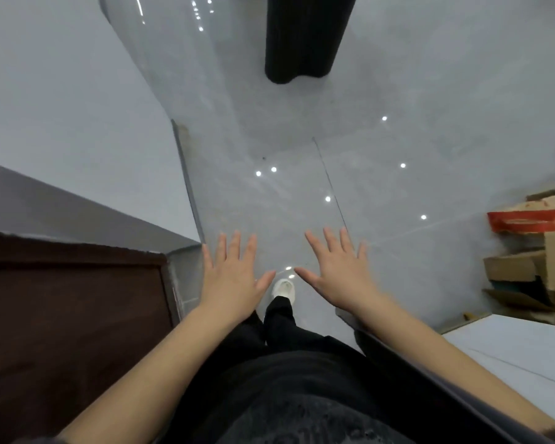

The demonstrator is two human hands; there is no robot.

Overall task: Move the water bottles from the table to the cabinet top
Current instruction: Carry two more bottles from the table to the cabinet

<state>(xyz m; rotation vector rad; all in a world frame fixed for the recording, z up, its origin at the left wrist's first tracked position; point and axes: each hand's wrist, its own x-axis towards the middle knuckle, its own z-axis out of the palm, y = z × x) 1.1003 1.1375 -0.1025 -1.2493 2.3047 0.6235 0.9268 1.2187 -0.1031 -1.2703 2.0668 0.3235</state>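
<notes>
Both grips spread flat and empty, bare left hand (229, 277) and bare right hand (340, 270) level over the glossy grey tiled floor (302, 149); no water bottle in sight, so neither is nearer

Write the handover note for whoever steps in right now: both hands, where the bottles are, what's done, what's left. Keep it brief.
Left hand: open, fingers spread, palm down, holding nothing.
Right hand: the same, open and empty.
Both hang over the grey tiled floor, above a white shoe.
Water bottles: none in view. No table with bottles shows either.
Around: a dark brown wooden surface at left, a white surface at lower right, cardboard boxes at right. Whether either surface is the cabinet top cannot be told.
Done: cannot be judged from this view.
Left: find the bottles and carry them to the cabinet top.
</notes>
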